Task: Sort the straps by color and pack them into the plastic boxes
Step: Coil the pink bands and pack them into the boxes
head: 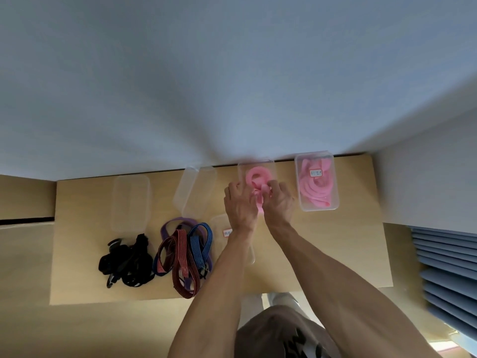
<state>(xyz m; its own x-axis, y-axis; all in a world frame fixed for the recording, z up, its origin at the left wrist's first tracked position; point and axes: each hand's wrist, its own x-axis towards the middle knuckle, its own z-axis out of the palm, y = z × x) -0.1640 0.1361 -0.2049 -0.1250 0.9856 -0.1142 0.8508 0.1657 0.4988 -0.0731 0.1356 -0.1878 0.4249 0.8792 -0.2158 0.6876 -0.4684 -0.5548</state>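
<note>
The worktop runs to the wall behind and is bare at front right. By my reading about half remains: 1 lidded box holds pink straps, while black straps and striped straps lie loose beside 2 empty boxes. Left hand and right hand pinch a pink strap, tucking it into the open box.

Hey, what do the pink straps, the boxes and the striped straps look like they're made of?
Pink straps: likely soft rubber or silicone; smooth, matte, coil loosely.
Boxes: clear, slightly frosted plastic; the contents show through the walls.
Striped straps: probably woven elastic fabric; fine lengthwise stripes, limp loops. Blur leaves the weave uncertain.
</note>
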